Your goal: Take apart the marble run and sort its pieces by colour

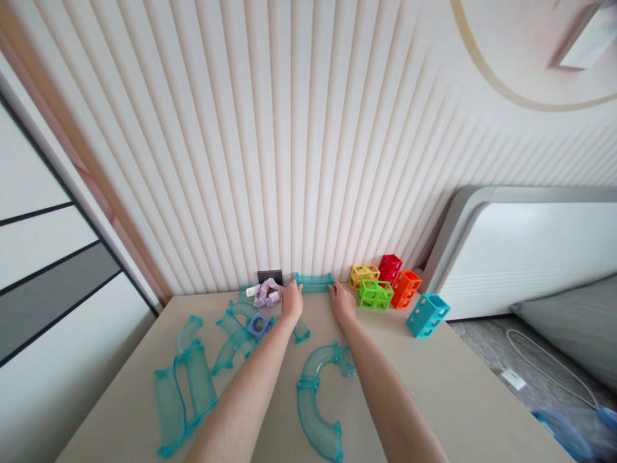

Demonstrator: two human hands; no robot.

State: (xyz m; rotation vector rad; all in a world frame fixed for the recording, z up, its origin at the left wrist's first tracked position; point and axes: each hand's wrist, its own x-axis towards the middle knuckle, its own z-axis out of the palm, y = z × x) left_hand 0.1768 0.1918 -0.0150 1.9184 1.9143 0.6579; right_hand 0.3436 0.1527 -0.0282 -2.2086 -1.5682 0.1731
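Observation:
My left hand and my right hand reach to the back of the table, by the wall. Between them lies a see-through teal straight track piece. My left fingers close on its left end, and my right fingers on its right end; the fingertips are partly hidden. Just left of my left hand are several pale purple pieces in a heap and a blue square piece with a round hole. Nearer me, between my forearms, a curved teal tube forms a C shape.
More teal track pieces spread over the table's left side. Yellow, green, red, orange and blue open-sided blocks stand right of my right hand. A dark box is against the ribbed wall.

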